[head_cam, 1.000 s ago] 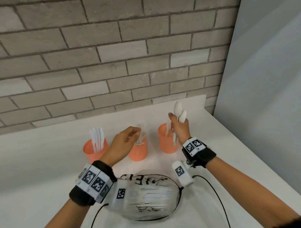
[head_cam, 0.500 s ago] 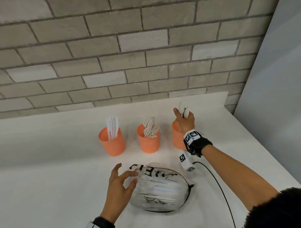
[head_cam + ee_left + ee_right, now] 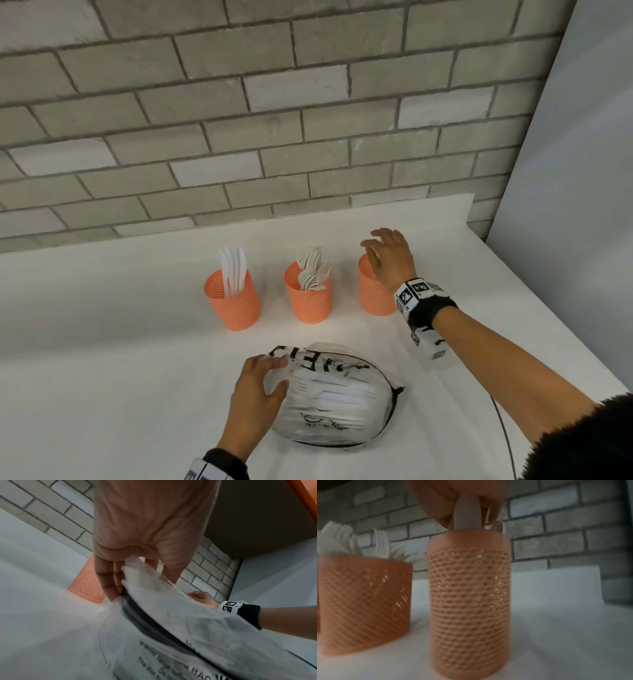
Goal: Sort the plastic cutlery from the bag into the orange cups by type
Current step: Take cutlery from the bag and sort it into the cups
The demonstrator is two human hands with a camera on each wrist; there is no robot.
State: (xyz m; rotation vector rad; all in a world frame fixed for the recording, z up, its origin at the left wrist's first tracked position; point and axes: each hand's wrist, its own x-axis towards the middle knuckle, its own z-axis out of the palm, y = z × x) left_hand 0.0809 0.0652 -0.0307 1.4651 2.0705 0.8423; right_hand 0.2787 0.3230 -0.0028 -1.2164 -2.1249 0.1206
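Three orange mesh cups stand in a row on the white table (image 3: 102, 359). The left cup (image 3: 233, 301) holds knives, the middle cup (image 3: 308, 298) holds forks (image 3: 313, 270). My right hand (image 3: 376, 246) hovers over the right cup (image 3: 375, 294) with fingers spread. In the right wrist view a white spoon (image 3: 467, 515) stands out of that cup (image 3: 469, 595) just under the fingers. The clear printed bag (image 3: 335, 401) of white cutlery lies near me. My left hand (image 3: 277, 375) pinches the bag's left edge, and plastic (image 3: 137, 568) bunches between its fingers (image 3: 106, 577).
A grey brick wall (image 3: 308, 120) runs right behind the cups, with a plain grey panel (image 3: 582, 171) at the right. The table's right edge slants down past my right forearm. A thin black cable (image 3: 503, 428) lies beside the bag.
My left hand came away from the middle cup and down onto the bag. My right hand lowered the spoons into the right cup and spread its fingers.
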